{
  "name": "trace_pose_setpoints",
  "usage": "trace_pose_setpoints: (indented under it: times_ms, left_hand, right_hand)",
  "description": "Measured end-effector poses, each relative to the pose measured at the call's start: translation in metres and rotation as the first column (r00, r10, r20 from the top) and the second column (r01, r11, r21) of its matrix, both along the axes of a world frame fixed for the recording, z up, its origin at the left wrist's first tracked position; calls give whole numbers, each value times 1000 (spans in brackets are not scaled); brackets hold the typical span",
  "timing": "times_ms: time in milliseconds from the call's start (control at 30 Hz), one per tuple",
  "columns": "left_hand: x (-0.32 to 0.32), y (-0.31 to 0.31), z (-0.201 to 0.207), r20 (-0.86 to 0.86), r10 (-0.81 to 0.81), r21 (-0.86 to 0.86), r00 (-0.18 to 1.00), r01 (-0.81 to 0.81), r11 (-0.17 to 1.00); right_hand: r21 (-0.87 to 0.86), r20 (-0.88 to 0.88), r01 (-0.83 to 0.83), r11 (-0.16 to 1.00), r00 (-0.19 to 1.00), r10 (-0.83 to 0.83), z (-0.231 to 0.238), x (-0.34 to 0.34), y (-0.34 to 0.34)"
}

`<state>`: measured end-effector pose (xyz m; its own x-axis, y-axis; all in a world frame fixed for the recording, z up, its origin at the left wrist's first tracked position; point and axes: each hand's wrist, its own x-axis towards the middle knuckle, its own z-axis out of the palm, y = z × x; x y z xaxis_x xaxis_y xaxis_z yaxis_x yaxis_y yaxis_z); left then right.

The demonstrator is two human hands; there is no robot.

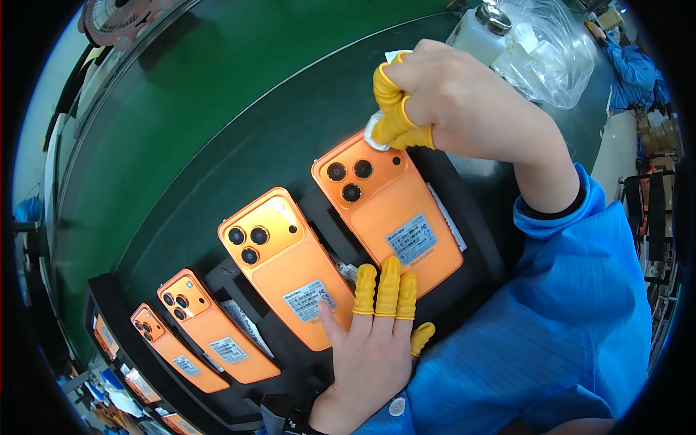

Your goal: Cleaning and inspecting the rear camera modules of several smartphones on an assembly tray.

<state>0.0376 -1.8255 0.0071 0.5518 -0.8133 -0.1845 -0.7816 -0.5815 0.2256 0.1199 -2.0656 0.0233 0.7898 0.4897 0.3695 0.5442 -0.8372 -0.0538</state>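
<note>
Several orange smartphones lie back side up in a row on a black foam tray (471, 210). Over the top edge of the rightmost smartphone (395, 206), my right hand (446, 98) is closed on a white wipe (375, 132) that touches the phone's upper corner. Yellow finger cots cover its fingertips. My left hand (373, 355) lies flat, its cotted fingertips on the lower part of that same phone. Its bare little finger reaches over the neighbouring smartphone (290, 268). Farther left are a third smartphone (217, 330) and a smaller-looking one (177, 348).
Behind my right hand stand a white bottle with a metal top (482, 32) and a clear plastic bag (547, 54). A fan (119, 22) is at the far left. More orange phones (141, 384) lie at the lower left. A person in blue (634, 72) sits at the far right.
</note>
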Motion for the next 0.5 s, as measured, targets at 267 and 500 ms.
trace_pose_setpoints:
  times_ms: [267, 500]
  left_hand:
    - [0, 2, -1, -16, -16, -26, 1000, 16, 1000]
    - [0, -1, 2, -15, -13, 1, 1000, 13, 1000]
  right_hand:
    - [47, -87, 48, 998, 995, -44, -1, 3, 4]
    - [94, 177, 249, 964, 949, -262, 28, -10, -27]
